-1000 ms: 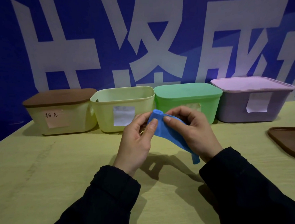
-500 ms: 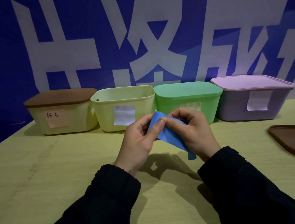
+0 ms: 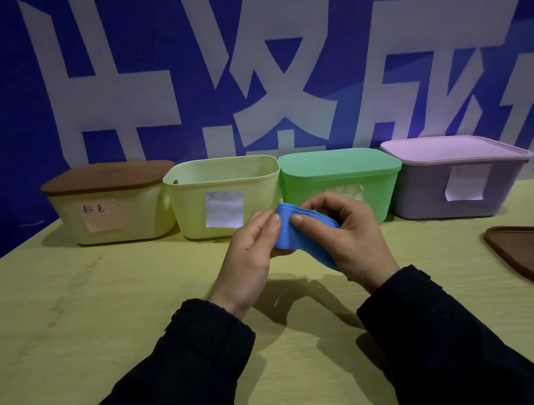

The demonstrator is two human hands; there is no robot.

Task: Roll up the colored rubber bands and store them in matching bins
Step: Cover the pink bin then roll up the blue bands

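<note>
Two hands work a blue rubber band (image 3: 285, 232) above a pale wooden table (image 3: 76, 313), in front of a row of four bins. The left hand (image 3: 250, 254) pinches the band's rolled end between thumb and curled fingers; the right hand (image 3: 348, 234) closes thumb and fingers over the rest of it, the loose tail running down under the palm toward the wrist. The band is held clear of the table, just in front of the gap between the two middle bins.

Left of the band stands a cream bin (image 3: 110, 211) with a brown lid (image 3: 107, 176); its pink note carries handwritten Chinese characters, "粉色". Next comes an open yellow-green bin (image 3: 223, 196) with a white label whose writing cannot be read. Directly behind the band sits a green bin (image 3: 340, 180) with its green lid on, its label largely hidden by the right hand. Right of the band, a purple bin (image 3: 456, 184) wears a lilac lid and a blank-looking white paper slip. Farther right, a loose brown lid (image 3: 531, 251) lies on the table. Behind the bins hangs a blue banner (image 3: 1, 95) with large white Chinese characters, cropped.
</note>
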